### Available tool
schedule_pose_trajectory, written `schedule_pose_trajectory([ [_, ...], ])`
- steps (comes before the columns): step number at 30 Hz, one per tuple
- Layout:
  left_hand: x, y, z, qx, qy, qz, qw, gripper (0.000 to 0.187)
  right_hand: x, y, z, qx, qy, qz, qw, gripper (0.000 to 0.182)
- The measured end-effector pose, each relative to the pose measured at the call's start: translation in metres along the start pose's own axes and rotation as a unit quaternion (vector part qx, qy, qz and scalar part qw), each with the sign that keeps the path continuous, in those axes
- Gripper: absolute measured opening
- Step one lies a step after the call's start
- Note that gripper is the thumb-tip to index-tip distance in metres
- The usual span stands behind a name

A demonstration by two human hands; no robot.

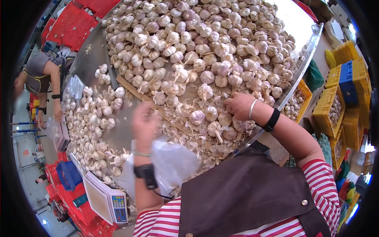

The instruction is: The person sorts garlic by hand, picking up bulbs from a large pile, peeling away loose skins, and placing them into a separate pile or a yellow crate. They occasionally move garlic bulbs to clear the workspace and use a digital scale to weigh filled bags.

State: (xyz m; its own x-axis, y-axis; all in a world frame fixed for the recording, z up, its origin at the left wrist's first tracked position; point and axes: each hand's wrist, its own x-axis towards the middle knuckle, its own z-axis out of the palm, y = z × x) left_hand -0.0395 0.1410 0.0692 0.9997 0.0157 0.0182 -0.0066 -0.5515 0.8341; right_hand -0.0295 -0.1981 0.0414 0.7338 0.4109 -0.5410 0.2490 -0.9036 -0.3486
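Bright, even daylight fills the scene. The metal table [294,23] glares white at its far corner. The left hand [144,124] is motion-blurred. Fisheye distortion bends the edges, ringed by a black vignette; shadows stay soft.

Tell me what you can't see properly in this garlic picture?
- Left hand: blurred in the head view, so its grip on the plastic bag is unclear.
- Right hand: fingertips buried among garlic bulbs; whether it holds one is hidden.
- Scale: its numbers are too small to read.
- Yellow crates: contents too small and partly cut off by the dark lens edge.
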Motion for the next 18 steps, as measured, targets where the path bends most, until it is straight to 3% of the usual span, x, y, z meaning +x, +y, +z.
schedule_pose_trajectory([
  [1,-0.009,-0.015,0.034,0.056,-0.093,0.091,0.990,0.044,0.001,-0.004,-0.005,-0.014,-0.019,-0.015,1.000,0.039],
  [2,-0.021,-0.007,0.060,0.158,-0.124,0.209,0.957,0.050,0.004,0.004,-0.001,-0.012,0.015,-0.016,1.000,0.035],
  [4,-0.037,0.006,0.097,0.287,-0.142,0.253,0.913,0.052,0.000,0.015,0.002,0.036,0.061,-0.008,0.997,0.037],
  [6,-0.034,-0.003,0.111,0.292,-0.153,0.225,0.917,0.051,-0.008,0.026,-0.002,0.110,0.156,-0.021,0.981,0.042],
  [7,-0.030,-0.006,0.117,0.301,-0.165,0.200,0.918,0.049,-0.013,0.028,-0.003,0.105,0.152,-0.018,0.983,0.042],
  [8,-0.025,0.005,0.109,0.244,-0.158,0.191,0.938,0.034,-0.021,0.029,-0.001,0.439,0.107,0.026,0.892,0.042],
  [9,-0.024,0.009,0.106,0.237,-0.160,0.190,0.939,0.034,-0.031,0.025,-0.001,0.720,0.053,0.069,0.689,0.041],
  [10,-0.025,0.012,0.104,-0.081,-0.166,0.000,0.983,0.032,-0.044,0.014,-0.002,0.868,0.036,0.001,0.495,0.041],
  [11,-0.026,0.015,0.103,-0.385,-0.149,-0.194,0.890,0.030,-0.045,0.015,0.006,0.927,-0.019,-0.032,0.373,0.043],
  [12,-0.025,0.019,0.103,-0.540,-0.141,-0.249,0.792,0.043,-0.048,0.012,0.011,0.943,-0.040,-0.045,0.327,0.045],
  [13,-0.025,0.026,0.100,-0.540,-0.141,-0.250,0.791,0.043,-0.050,0.005,0.014,0.956,-0.062,-0.060,0.279,0.047],
  [15,-0.026,0.040,0.093,-0.726,-0.215,-0.313,0.573,0.051,-0.053,-0.004,0.016,0.951,-0.055,-0.050,0.299,0.047],
  [16,-0.028,0.036,0.096,-0.753,-0.239,-0.314,0.527,0.060,-0.052,-0.009,0.016,0.945,-0.050,-0.038,0.321,0.048],
  [17,-0.029,0.032,0.099,-0.751,-0.235,-0.314,0.531,0.060,-0.051,-0.011,0.016,0.945,-0.055,-0.041,0.319,0.048],
  [18,-0.030,0.029,0.101,-0.762,-0.261,-0.295,0.514,0.062,-0.050,-0.011,0.016,0.927,-0.025,-0.057,0.370,0.049],
])
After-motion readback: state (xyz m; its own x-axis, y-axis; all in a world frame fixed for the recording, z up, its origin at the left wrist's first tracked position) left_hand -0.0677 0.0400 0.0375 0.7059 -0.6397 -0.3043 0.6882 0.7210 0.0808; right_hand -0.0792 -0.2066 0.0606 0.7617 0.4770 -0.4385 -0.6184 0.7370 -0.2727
